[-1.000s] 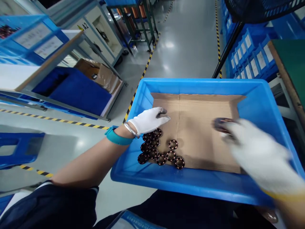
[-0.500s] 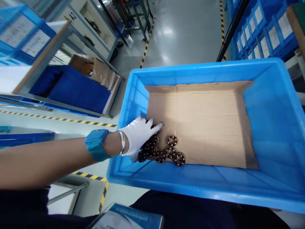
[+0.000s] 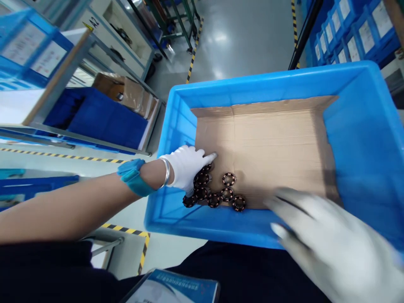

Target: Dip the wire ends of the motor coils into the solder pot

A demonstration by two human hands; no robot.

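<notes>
Dark ring-shaped metal parts (image 3: 227, 194) with copper-coloured spots lie at the near left corner of a brown cardboard sheet (image 3: 268, 147), inside a large blue plastic bin (image 3: 240, 233). My left hand (image 3: 184, 166), in a white glove, rests over the leftmost rings with its fingers apart. It touches them, and its palm side is hidden. Closer to me, my right hand (image 3: 328, 240), also gloved in white, hangs over the bin's near edge, smeared by motion. Its fingers are stretched and its thumb stands apart, with nothing visible between them.
A rack (image 3: 59, 80) with blue boxes and an open carton (image 3: 126, 92) stands to the left. Labelled blue bins (image 3: 353, 38) are stacked at the right. A black pole (image 3: 306, 35) rises behind the bin. Yellow-black tape (image 3: 195, 48) marks the floor.
My right hand has come into view from the lower right. My left hand stays at the leftmost rings, sitting slightly higher in the picture. The view has shifted a little.
</notes>
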